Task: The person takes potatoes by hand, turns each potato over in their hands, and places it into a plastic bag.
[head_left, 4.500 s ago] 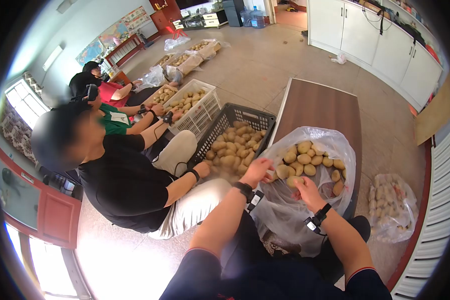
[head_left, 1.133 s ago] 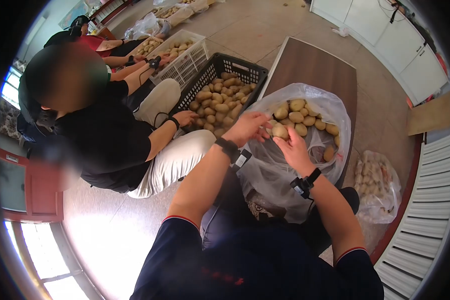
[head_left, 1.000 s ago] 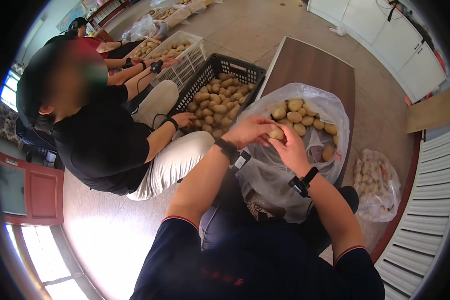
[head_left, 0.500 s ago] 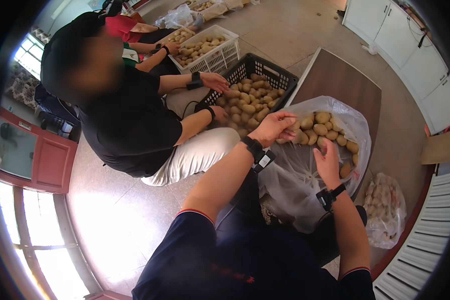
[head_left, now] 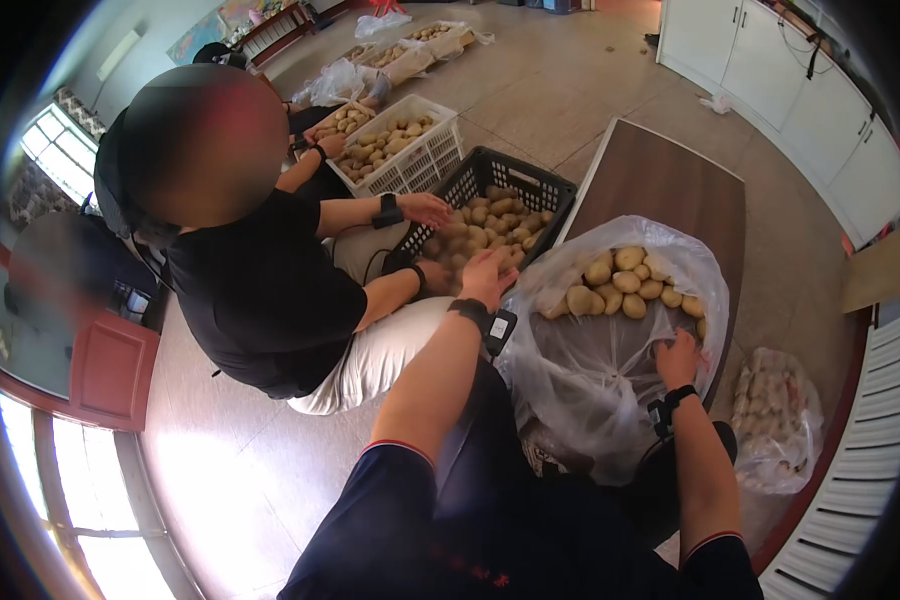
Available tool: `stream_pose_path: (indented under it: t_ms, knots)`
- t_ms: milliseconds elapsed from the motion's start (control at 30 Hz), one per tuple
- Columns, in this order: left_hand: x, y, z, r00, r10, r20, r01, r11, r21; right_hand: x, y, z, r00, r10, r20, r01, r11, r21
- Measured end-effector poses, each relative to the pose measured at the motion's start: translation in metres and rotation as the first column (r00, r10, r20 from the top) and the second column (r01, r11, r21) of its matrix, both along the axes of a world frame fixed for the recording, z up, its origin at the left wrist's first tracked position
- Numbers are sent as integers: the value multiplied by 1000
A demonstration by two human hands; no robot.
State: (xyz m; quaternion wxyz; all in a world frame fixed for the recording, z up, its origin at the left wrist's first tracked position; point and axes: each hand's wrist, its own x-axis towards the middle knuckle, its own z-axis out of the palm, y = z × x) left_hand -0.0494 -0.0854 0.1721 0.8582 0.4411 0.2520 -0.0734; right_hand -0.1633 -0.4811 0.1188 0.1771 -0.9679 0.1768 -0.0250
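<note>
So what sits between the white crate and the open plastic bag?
In the head view, the black crate, holding potatoes, stands between the white crate and the open plastic bag.

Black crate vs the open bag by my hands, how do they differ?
The black crate has slotted, straight walls; the open bag is translucent, crumpled plastic.
The black crate's potatoes are heaped; the open bag's lie mostly along its far side.
Shared: both open upward and hold potatoes.
</note>
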Motion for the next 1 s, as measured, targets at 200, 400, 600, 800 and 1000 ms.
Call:
stream_pose_path:
  t_ms: [200,400,600,800,1000]
  knots:
    - [22,42,-100,695,-579,426,-239,373,897,1,0,5,994,-62,-87,56,996,-67]
    - [12,43,-77,773,-550,317,-231,222,947,3,-6,2,988,-87,-127,83,996,-36]
    - [-3,34,-35,842,-539,20,-143,-186,972,-1,0,-20,997,6,-74,-5,1000,3]
    - [28,57,-100,847,-506,163,-176,22,984,-17,18,-8,992,124,-9,-123,991,52]
    - [44,79,-136,861,-504,72,109,321,941,-14,12,-37,959,205,196,-247,942,226]
